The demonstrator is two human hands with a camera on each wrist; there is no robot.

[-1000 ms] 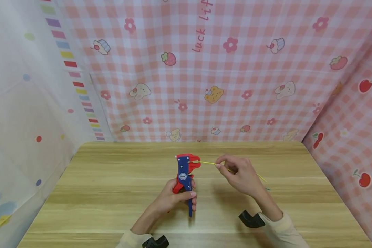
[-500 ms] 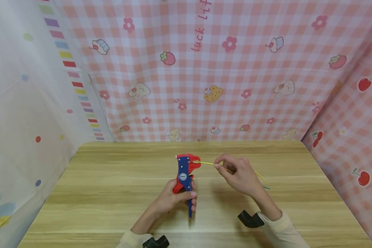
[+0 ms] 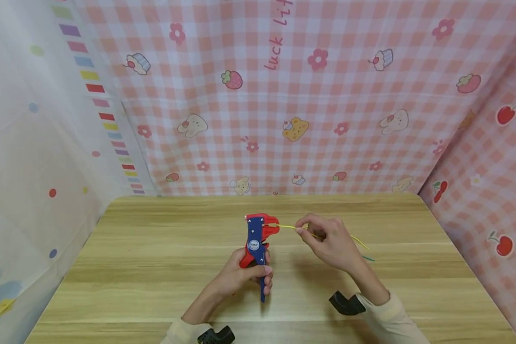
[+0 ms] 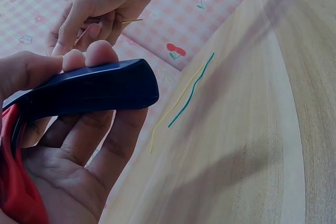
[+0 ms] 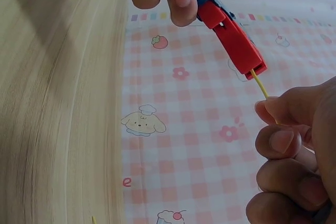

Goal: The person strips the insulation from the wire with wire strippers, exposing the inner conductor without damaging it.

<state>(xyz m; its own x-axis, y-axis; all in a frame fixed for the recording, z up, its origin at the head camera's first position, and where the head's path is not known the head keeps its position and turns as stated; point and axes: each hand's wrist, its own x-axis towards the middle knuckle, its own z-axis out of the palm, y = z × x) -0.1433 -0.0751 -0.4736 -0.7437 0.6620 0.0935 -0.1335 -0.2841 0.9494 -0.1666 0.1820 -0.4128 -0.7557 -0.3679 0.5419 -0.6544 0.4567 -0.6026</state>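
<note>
Tool (image 3: pixel 254 236) held by its handle in the curled fingers of the left hand (image 3: pixel 241 274), apparently to steady its red mouth towards the right hand (image 3: pixel 331 241), whose thumb and forefinger pinch yellow wire (image 5: pixel 260 83) near that mouth, probably keeping the inserted end straight. Right of the tool, green wire (image 4: pixel 195 86) and second yellow strand (image 4: pixel 181 98) lie loose on the table (image 3: pixel 133 267).

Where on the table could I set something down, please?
The table is bare between the left grip and the left edge, and between the green wire and the right edge. It is crowded around the tool, the held wire and the right grip, with a loose yellow wire by the green one.
</note>
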